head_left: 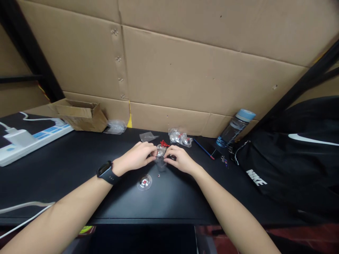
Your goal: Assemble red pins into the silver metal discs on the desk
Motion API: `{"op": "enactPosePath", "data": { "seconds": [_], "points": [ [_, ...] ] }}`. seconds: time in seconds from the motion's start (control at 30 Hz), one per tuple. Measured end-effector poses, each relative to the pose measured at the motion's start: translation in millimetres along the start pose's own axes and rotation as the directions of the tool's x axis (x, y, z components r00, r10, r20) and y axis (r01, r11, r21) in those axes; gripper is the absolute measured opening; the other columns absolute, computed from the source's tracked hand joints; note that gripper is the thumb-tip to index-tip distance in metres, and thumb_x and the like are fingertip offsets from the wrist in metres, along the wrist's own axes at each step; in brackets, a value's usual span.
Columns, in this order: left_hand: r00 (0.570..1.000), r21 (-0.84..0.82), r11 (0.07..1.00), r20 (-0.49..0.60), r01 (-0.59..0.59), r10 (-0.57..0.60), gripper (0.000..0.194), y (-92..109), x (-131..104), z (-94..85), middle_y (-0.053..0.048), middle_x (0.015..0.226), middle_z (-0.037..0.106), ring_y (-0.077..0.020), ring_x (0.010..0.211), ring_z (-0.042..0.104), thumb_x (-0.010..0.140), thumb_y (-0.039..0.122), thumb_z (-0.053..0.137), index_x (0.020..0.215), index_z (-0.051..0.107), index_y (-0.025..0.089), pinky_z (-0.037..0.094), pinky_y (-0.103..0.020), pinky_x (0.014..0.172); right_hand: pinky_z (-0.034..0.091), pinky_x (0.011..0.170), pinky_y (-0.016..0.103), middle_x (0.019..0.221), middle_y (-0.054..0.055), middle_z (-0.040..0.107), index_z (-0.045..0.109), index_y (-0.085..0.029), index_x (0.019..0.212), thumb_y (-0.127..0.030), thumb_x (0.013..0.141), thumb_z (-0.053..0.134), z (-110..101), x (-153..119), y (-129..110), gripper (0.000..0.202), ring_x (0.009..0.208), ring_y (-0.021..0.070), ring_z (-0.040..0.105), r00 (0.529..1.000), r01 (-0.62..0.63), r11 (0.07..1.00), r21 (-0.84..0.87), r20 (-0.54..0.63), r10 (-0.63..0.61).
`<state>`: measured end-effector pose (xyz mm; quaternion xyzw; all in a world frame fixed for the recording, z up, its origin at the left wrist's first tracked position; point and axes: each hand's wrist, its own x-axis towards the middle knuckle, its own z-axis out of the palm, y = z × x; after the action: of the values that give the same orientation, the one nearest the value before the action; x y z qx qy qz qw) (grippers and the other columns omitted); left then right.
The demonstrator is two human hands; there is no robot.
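Observation:
Both hands meet over the middle of the black tabletop. My left hand, with a dark band on its wrist, pinches the left side of a small clear plastic bag. A shiny silver round piece shows at the bag, and a red cord lies just behind it. My right hand has its thumb and fingers closed on the bag's right side; a small dark shiny thing shows under its fingers. Nearer to me lies a clear disc with a silver and red centre. Beside it is a tiny bit.
Behind my hands lie bagged silver pieces and a flat clear bag. Left are a cardboard box, more plastic bags and a power strip. Right are a blue pen, a bottle and a black bag.

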<state>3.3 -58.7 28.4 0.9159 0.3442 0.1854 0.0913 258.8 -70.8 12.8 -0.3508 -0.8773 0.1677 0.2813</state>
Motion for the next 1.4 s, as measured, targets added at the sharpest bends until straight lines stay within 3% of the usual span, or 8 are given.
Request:
{"op": "enactPosePath", "data": {
  "seconds": [0.2, 0.4, 0.57, 0.77, 0.87, 1.1, 1.3, 1.4],
  "points": [
    [0.999, -0.265, 0.964, 0.015, 0.035, -0.033, 0.022, 3.9, -0.3, -11.0, -0.002, 0.098, 0.071, -0.0184, 0.089, 0.067, 0.093, 0.04, 0.06, 0.105, 0.06, 0.022, 0.047, -0.028, 0.082, 0.047, 0.075, 0.027, 0.088, 0.004, 0.072, 0.073, -0.018, 0.091, -0.031, 0.092, 0.064, 2.8, 0.6, 2.1, 0.015, 0.075, 0.0145, 0.061, 0.981, -0.146, 0.985, 0.09, -0.118, 0.156],
    [1.0, -0.255, 0.967, -0.005, -0.03, 0.03, 0.093, 15.1, 0.0, -6.6, -0.005, 0.116, 0.069, -0.0269, 0.11, 0.064, 0.063, 0.057, 0.086, 0.14, 0.045, 0.027, 0.042, -0.038, 0.1, 0.047, 0.067, 0.025, 0.085, 0.004, 0.075, 0.075, -0.018, 0.094, -0.033, 0.09, 0.064, 6.2, -0.3, -2.4, 0.019, 0.066, 0.0136, 0.059, 0.945, -0.215, 0.96, 0.178, -0.211, 0.251],
    [0.992, -0.306, 0.952, -0.122, -0.007, -0.032, 0.052, 15.6, 2.5, -4.1, -0.002, 0.095, 0.073, -0.0188, 0.09, 0.069, 0.093, 0.037, 0.061, 0.14, 0.044, 0.025, 0.046, -0.032, 0.091, 0.048, 0.065, 0.026, 0.085, 0.005, 0.075, 0.074, -0.017, 0.093, -0.036, 0.089, 0.064, 1.6, 0.5, -6.5, 0.022, 0.068, 0.0154, 0.063, 0.93, -0.23, 0.943, 0.24, -0.232, 0.286],
    [0.971, -0.392, 0.907, -0.11, 0.154, -0.213, 0.047, 9.5, 3.7, -4.8, 0.001, 0.086, 0.074, -0.0177, 0.076, 0.069, 0.09, 0.032, 0.059, 0.133, 0.042, 0.024, 0.047, -0.029, 0.078, 0.047, 0.061, 0.026, 0.075, 0.001, 0.07, 0.06, -0.02, 0.113, -0.034, 0.089, 0.063, 8.1, 2.0, -2.6, 0.028, 0.061, 0.0149, 0.061, 0.89, -0.29, 0.877, 0.383, -0.228, 0.394],
    [0.959, -0.361, 0.896, -0.014, 0.259, -0.283, 0.043, 6.3, 3.0, 1.3, 0.002, 0.083, 0.074, -0.0185, 0.072, 0.068, 0.089, 0.03, 0.058, 0.128, 0.041, 0.025, 0.046, -0.03, 0.076, 0.047, 0.068, 0.026, 0.076, -0.001, 0.067, 0.061, -0.022, 0.11, -0.025, 0.093, 0.056, 11.6, 0.8, -4.7, 0.018, 0.064, 0.0138, 0.06, 0.933, -0.277, 0.935, 0.223, -0.172, 0.317],
    [0.977, -0.034, 0.977, -0.028, 0.209, -0.21, 0.029, 3.1, 2.8, 26.6, -0.003, 0.094, 0.073, -0.0236, 0.095, 0.067, 0.093, 0.023, 0.048, 0.12, 0.058, 0.028, 0.039, -0.039, 0.093, 0.047, 0.093, 0.035, 0.104, 0.008, 0.059, 0.069, -0.023, 0.117, -0.025, 0.091, 0.062, 8.7, -5.1, -13.6, 0.027, 0.1, 0.0216, 0.056, 0.99, -0.127, 0.97, -0.207, 0.036, 0.137],
    [0.984, 0.042, 0.984, -0.024, 0.176, -0.175, 0.042, 6.4, 1.5, 21.4, -0.009, 0.125, 0.062, -0.0305, 0.119, 0.053, 0.095, 0.055, 0.05, 0.126, 0.067, 0.033, 0.036, -0.047, 0.101, 0.039, 0.098, 0.048, 0.135, 0.013, 0.052, 0.07, -0.023, 0.115, -0.023, 0.089, 0.064, 13.4, -4.3, -7.7, 0.026, 0.126, 0.0321, 0.042, 0.988, -0.156, 0.921, -0.356, -0.036, 0.153],
    [0.99, 0.093, 0.986, -0.029, 0.141, -0.139, 0.042, 7.2, 0.4, 20.1, -0.01, 0.14, 0.053, -0.0356, 0.131, 0.041, 0.089, 0.054, 0.061, 0.125, 0.068, 0.032, 0.034, -0.052, 0.104, 0.035, 0.097, 0.048, 0.131, 0.012, 0.059, 0.071, -0.022, 0.107, -0.018, 0.095, 0.054, 13.4, -2.4, -6.6, 0.02, 0.125, 0.0289, 0.046, 0.989, -0.151, 0.926, -0.347, -0.042, 0.145]
  ]
}}
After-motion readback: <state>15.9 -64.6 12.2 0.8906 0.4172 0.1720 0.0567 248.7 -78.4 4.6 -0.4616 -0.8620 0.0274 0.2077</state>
